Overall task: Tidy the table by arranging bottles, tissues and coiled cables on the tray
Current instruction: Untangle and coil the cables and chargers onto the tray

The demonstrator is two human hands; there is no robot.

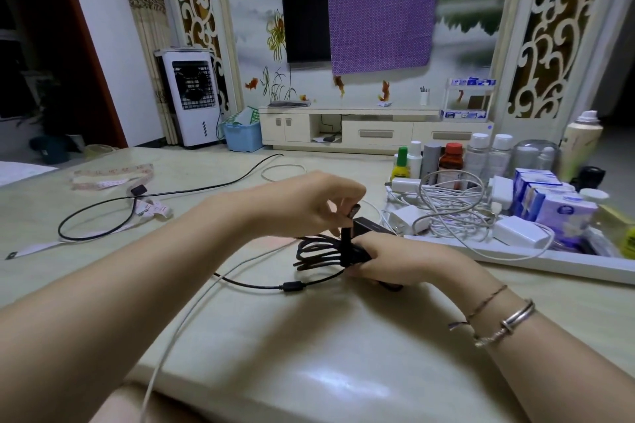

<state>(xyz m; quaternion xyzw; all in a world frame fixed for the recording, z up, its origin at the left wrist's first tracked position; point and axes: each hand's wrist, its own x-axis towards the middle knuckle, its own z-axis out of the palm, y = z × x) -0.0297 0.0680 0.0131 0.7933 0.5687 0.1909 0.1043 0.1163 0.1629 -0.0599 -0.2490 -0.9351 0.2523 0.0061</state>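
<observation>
A coiled black cable [321, 252] was held just above the pale glossy table [261, 330], the right hand [395, 261] clamped around the bundle and the left hand [309, 203] pinching its loose end upright. Just to the right, a white tray [515, 256] was loaded with white cables [453, 206], chargers, tissue packs [556, 203] and bottles [477, 154]. Another black cable [113, 213] and a measuring tape [113, 178] were left on the table's far left. Beyond, a partly cloth-covered television [304, 15] was mounted on a painted wall.
</observation>
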